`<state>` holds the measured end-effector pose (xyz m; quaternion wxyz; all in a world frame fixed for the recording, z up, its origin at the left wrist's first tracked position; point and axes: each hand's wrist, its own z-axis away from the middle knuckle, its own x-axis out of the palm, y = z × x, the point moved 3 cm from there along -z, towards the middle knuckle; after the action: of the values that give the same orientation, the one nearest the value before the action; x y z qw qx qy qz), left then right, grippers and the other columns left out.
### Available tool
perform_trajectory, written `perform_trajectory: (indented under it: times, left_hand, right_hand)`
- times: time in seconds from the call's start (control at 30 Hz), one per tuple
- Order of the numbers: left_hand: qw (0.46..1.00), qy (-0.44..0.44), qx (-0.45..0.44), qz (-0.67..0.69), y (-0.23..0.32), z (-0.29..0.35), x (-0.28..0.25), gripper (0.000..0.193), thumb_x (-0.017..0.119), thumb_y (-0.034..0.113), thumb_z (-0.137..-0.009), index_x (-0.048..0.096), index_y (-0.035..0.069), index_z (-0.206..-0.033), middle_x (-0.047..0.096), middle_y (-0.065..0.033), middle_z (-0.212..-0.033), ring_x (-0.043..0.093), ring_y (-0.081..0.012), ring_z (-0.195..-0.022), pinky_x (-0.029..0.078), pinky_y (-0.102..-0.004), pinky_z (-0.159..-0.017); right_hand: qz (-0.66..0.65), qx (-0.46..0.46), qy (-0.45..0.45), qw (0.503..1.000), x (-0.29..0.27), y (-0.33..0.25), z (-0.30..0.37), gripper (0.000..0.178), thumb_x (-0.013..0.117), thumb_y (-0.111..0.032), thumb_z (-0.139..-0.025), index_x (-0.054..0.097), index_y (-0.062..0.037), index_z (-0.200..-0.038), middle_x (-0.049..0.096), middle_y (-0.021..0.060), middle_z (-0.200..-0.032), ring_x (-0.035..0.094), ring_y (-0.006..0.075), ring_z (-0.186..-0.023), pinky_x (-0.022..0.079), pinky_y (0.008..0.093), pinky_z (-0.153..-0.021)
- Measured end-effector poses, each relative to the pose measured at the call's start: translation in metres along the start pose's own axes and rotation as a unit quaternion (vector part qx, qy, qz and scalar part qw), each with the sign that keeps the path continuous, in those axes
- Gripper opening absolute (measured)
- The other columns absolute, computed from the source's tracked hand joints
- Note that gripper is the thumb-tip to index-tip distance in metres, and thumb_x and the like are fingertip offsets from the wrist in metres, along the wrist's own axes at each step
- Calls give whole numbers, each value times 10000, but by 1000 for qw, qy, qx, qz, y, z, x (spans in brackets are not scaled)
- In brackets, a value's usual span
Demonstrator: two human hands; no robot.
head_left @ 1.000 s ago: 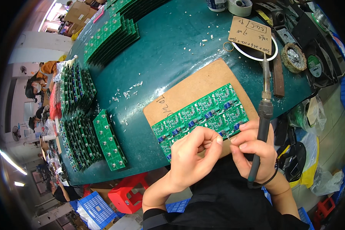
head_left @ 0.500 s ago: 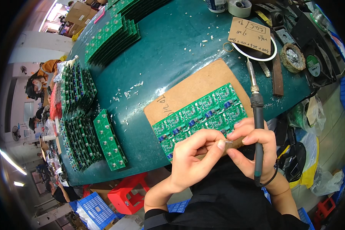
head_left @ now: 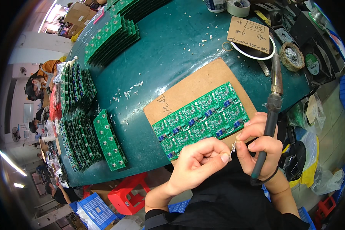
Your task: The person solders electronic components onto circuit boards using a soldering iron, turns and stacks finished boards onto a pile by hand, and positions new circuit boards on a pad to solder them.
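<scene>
My left hand [head_left: 201, 163] is closed, thumb and forefinger pinching the end of a thin silvery metal piece [head_left: 234, 147]. My right hand [head_left: 262, 149] holds a soldering iron [head_left: 271, 122] with a dark handle, tip pointing away toward the back of the table. Its thumb and forefinger also pinch the other side of the silvery piece, whose exact kind is too small to tell. Just beyond my hands, a green circuit board panel [head_left: 199, 117] with blue components lies on a brown board [head_left: 188, 86]. The panel's near edge is partly behind my left hand.
Stacks of green circuit boards [head_left: 78, 134] stand on the left, with one separate panel [head_left: 110, 140] beside them. More stacks [head_left: 113, 40] are farther back. A cardboard piece [head_left: 249, 34] lies over a white ring [head_left: 257, 57]; a round container [head_left: 292, 57] stands to its right.
My right hand has moved slightly right, swinging the iron's tip rightward. My hands are a little farther apart, and more of the silvery piece and the panel shows.
</scene>
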<state>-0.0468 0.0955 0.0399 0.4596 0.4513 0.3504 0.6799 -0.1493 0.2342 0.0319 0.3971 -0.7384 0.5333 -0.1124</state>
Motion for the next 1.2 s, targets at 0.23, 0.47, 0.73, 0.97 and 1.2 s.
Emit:
perform_trajectory:
  times: [0.23,0.47,0.73,0.97,1.2]
  left_hand:
    - [957,109,214,-163,2,-5,12,321,783,70,-812,595,11,-1064,548,-21,-784,515,-52,-662,412,-214,-548]
    - [927,93,248,-265,9,-8,6,150,711,1,-835,638,-6,-965,628,-109,-896,540,-141,-792,446,-273,-695]
    - [969,-73,199,-127,7,-6,6,118,673,60,-906,685,19,-1016,528,-9,-870,472,-64,-739,371,-196,-625]
    - [990,43,67,-115,-7,-4,1,94,655,74,-932,655,-5,-982,567,-6,-853,437,-3,-681,333,-172,-565]
    - [997,19,33,-74,-9,-3,4,127,647,121,-948,636,-5,-937,572,13,-806,439,-7,-666,343,-186,-559]
  right_hand:
    - [32,9,-16,999,-7,-3,2,410,743,56,-711,495,-145,-968,645,44,-894,583,276,-834,448,446,-819]
    - [44,-8,-38,998,-5,-7,3,435,765,44,-694,504,-160,-976,655,27,-903,584,268,-856,449,414,-813]
    - [-49,52,-6,997,-7,4,4,340,745,48,-749,510,-119,-929,669,51,-875,598,278,-856,454,410,-838]
    - [-38,35,-11,999,-12,-2,4,346,727,66,-750,509,-132,-931,657,46,-891,585,277,-852,462,426,-822]
    - [21,10,-17,1000,-7,-4,6,375,698,97,-733,491,-125,-953,622,65,-901,580,278,-848,463,450,-838]
